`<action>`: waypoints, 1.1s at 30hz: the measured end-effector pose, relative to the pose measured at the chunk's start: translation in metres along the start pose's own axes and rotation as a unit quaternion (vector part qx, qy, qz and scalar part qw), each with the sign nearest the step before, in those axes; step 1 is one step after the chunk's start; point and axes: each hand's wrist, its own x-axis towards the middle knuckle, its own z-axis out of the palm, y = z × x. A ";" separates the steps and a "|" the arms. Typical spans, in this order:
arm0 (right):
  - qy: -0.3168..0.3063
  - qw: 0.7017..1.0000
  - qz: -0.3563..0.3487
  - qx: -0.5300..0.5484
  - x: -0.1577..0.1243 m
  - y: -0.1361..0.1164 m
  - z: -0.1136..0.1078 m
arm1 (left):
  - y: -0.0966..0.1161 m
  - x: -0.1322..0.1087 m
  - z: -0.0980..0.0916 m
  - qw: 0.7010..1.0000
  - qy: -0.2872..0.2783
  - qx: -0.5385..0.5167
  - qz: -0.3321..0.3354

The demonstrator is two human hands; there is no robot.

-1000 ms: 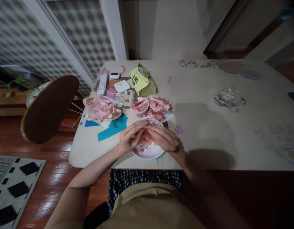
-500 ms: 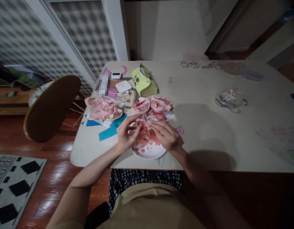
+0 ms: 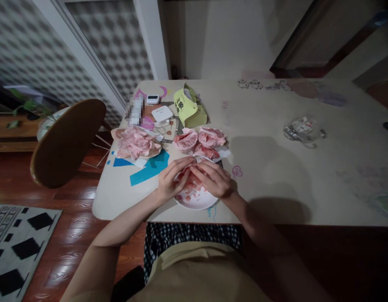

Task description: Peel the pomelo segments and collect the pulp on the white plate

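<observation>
Two hands are bent over a white plate [image 3: 196,205] at the near edge of the desk [image 3: 253,121], the left hand [image 3: 172,178] arching over its left side and the right hand [image 3: 213,178] over its right. Their fingers [image 3: 180,162] are curled, the tips nearly meeting above the far half of the plate; from where I stand I can't tell whether they pinch anything. Reddish fruit pulp [image 3: 194,184] lies on the plate beneath them, smaller bits scattered toward the person. Just past the plate sit some chunks of peeled fruit [image 3: 186,141], close together, with white paper [image 3: 224,152] showing at their right. A heap of pale pink peel [image 3: 137,142] lies off to the left, near a flat teal shape [image 3: 149,168]. Farther back stands a yellow-green item [image 3: 189,108] with black lettering, and well to the right there's a clear plastic container [image 3: 302,129].
</observation>
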 end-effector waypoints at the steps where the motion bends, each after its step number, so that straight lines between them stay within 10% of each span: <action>1: 0.008 1.000 -0.003 -0.017 0.001 0.000 0.000 | 0.000 0.000 0.000 1.000 -0.001 0.000 0.003; 33: -0.002 0.998 0.041 0.044 0.001 -0.004 0.007 | -0.001 -0.003 0.005 0.999 -0.001 -0.035 -0.018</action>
